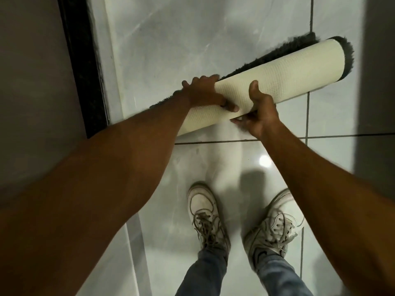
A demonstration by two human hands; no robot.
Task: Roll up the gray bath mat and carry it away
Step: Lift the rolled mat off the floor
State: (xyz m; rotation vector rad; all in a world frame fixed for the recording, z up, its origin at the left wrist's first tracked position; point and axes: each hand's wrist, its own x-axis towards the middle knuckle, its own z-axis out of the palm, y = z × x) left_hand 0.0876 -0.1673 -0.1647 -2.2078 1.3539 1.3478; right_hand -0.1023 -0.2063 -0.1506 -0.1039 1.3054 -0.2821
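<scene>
One gray bath mat (pixel 284 75), rolled into a tube with its cream backing outward and gray pile showing at the far end and along the far edge, lies slantwise over the pale tiled floor (pixel 162 45), gripped by two hands: the left hand (pixel 205 95) curls over the top, the right hand (pixel 259 112) wraps it from below, thumb up. No writing is legible on the two white sneakers (pixel 205 212); a dark threshold (pixel 85 67) bounds the left, open tile lies beyond the roll
</scene>
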